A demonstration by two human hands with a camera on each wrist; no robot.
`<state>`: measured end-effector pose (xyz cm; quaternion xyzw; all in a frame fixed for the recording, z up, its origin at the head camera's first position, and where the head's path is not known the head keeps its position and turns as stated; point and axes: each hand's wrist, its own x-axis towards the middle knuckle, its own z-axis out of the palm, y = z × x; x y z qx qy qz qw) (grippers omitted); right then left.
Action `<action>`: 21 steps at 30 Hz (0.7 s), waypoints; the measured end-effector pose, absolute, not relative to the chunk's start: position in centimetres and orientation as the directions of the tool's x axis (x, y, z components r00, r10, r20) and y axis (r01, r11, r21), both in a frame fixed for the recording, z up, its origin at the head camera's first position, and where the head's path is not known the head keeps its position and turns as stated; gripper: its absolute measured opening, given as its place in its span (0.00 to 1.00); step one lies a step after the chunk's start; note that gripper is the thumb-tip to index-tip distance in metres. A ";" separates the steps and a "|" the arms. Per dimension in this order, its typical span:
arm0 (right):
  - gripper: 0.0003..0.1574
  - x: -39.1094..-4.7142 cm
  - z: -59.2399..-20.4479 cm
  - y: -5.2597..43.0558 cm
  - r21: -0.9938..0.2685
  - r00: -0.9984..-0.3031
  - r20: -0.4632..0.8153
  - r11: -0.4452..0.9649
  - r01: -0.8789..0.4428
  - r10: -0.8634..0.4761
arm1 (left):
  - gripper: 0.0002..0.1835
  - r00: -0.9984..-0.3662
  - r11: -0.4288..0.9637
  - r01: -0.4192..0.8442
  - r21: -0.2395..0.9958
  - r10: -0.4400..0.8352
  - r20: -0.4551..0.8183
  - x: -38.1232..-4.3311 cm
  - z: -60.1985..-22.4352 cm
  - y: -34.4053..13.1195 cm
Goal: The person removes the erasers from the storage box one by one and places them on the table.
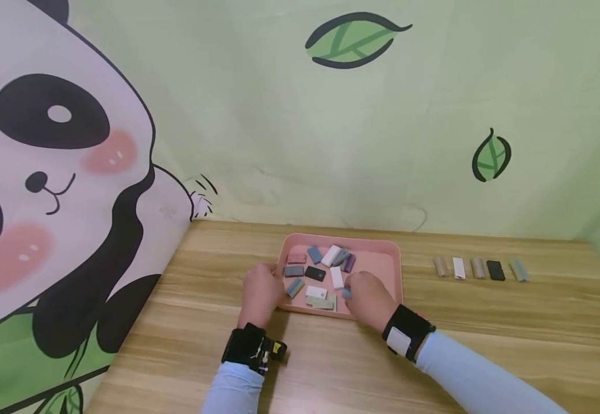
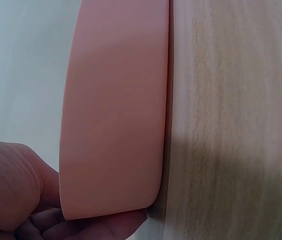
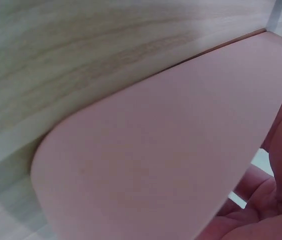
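Note:
A shallow pink tray [image 1: 383,276] holds several small flat rectangular blocks in white, black, pink, purple, blue and grey-green. My left hand [image 1: 261,292] grips the tray's left side near the front corner; in the left wrist view its fingers [image 2: 113,225] wrap the end of the pink wall. Over the tray's front right part is my right hand [image 1: 369,296], fingers bent. A small blue block [image 1: 347,293] shows at its fingertips, partly hidden; I cannot tell whether they pinch it. Just beyond lies a white block [image 1: 337,278]. In the right wrist view the tray wall hides part of this hand.
Right of the tray, a spaced row of small blocks lies on the wooden table [image 1: 460,310]: two beige, a white [image 1: 458,268], a black [image 1: 496,270] and a blue-grey one [image 1: 519,270]. A green backdrop [image 1: 279,144] with a panda stands behind the table and along its left side.

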<state>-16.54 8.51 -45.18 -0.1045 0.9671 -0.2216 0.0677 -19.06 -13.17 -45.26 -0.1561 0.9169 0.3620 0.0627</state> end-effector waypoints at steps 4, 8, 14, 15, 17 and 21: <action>0.06 -16.5 -45.0 8.6 -0.479 -0.966 -0.109 0.864 -0.156 -0.235 | 0.18 -0.945 0.690 -0.326 0.646 -0.241 -0.220 -19.0 -45.2 -13.1; 0.05 -16.5 -44.8 8.9 -0.509 -0.964 -0.133 0.851 -0.131 -0.228 | 0.18 -0.945 0.690 -0.328 0.645 -0.243 -0.221 -19.0 -45.2 -13.1; 0.09 -16.4 -44.3 9.5 -0.534 -0.973 -0.108 0.837 -0.118 -0.206 | 0.18 -0.949 0.701 -0.315 0.640 -0.238 -0.206 -18.9 -45.3 -13.0; 0.10 -16.5 -44.2 9.7 -0.545 -0.974 -0.102 0.831 -0.115 -0.201 | 0.18 -0.949 0.701 -0.315 0.640 -0.238 -0.206 -18.9 -45.3 -13.0; 0.12 -16.5 -43.9 10.0 -0.561 -0.977 -0.085 0.819 -0.115 -0.196 | 0.18 -0.947 0.695 -0.320 0.644 -0.238 -0.214 -19.0 -45.3 -13.1; 0.16 -16.9 -43.6 11.0 -0.591 -0.981 -0.034 0.795 -0.136 -0.193 | 0.19 -0.940 0.679 -0.340 0.651 -0.242 -0.240 -19.1 -45.2 -13.2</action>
